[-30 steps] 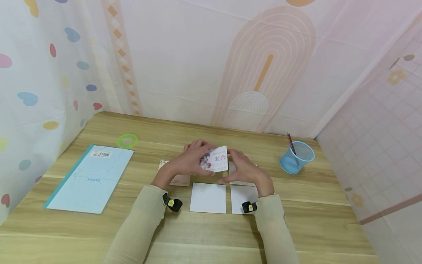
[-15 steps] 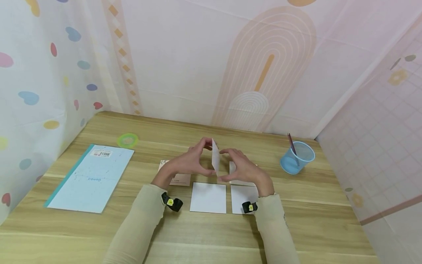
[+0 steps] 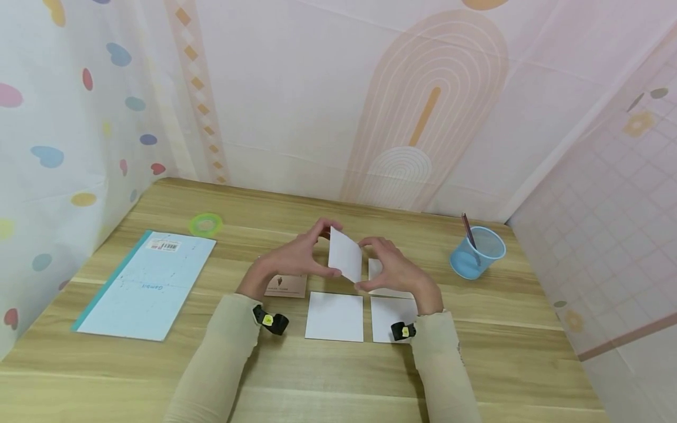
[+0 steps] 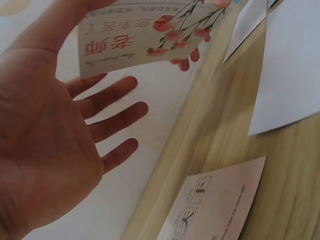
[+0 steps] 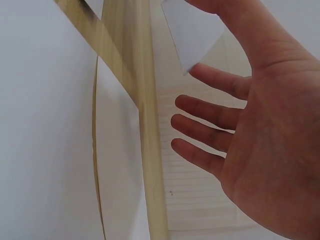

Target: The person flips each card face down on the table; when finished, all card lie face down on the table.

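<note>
A small card [image 3: 345, 255] is held up above the table, its blank white side towards the head camera. In the left wrist view its other face shows red carnations and red Chinese characters. My left hand [image 3: 298, 257] pinches one edge of it between thumb and index finger, the other fingers spread. On the opposite edge, my right hand [image 3: 396, 269] pinches it in the same way. Below lie a blank white card [image 3: 334, 317], a second white card [image 3: 382, 311] and a third one [image 3: 374, 269] partly behind the right hand. A pinkish printed card [image 3: 290, 286] lies partly under the left hand.
A light blue notebook [image 3: 150, 288] lies on the wooden table [image 3: 338, 382] at the left. Behind it is a green ring-shaped roll [image 3: 205, 225]. A blue mesh cup [image 3: 471, 261] with pencils [image 3: 468, 230] stands at the right. Patterned curtains [image 3: 296, 106] enclose the table.
The card has been turned between my hands: its printed face was towards the head camera, then it stood edge-on, and now its blank side shows. My left hand has shifted slightly left.
</note>
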`<state>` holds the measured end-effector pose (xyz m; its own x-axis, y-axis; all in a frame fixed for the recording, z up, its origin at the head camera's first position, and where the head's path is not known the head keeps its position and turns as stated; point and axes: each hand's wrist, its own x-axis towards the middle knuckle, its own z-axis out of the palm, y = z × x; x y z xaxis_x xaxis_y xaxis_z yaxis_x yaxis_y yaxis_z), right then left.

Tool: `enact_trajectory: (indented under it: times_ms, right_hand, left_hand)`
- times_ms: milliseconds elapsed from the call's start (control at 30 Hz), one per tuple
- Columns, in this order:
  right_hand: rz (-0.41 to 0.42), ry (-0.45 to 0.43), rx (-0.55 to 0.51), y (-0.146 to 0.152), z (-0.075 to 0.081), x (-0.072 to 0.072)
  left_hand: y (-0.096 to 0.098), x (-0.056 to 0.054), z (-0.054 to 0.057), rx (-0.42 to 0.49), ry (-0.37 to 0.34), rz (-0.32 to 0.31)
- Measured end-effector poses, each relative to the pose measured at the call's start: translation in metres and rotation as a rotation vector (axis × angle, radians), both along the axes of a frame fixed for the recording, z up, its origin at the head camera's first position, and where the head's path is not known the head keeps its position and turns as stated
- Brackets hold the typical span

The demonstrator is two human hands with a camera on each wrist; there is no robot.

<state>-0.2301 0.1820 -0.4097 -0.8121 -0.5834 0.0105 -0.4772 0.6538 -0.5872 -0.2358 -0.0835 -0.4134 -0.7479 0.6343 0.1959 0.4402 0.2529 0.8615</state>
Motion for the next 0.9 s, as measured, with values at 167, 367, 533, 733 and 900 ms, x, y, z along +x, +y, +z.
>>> enact_trajectory:
  times_ms: [167,367,533,733,900]
  right_hand:
    - [-0.013,-0.005,-0.004,0.003,0.0,0.0]
    - [-0.011,-0.001,0.009,0.003,0.001,0.0]
    - [-0.018,0.006,0.028,0.003,0.001,0.001]
    - [-0.034,0.008,0.103,0.004,-0.002,0.0]
    - [-0.036,0.0,0.166,0.005,-0.006,-0.001]
  left_hand:
    - [-0.009,0.0,-0.003,-0.065,-0.061,0.009]
    - [-0.01,-0.002,-0.013,-0.276,0.028,0.071]
    - [-0.007,-0.001,-0.014,-0.371,0.079,0.114]
    - [-0.004,-0.001,-0.017,-0.421,0.114,0.128]
    - [-0.002,-0.002,-0.021,-0.437,0.122,0.132]
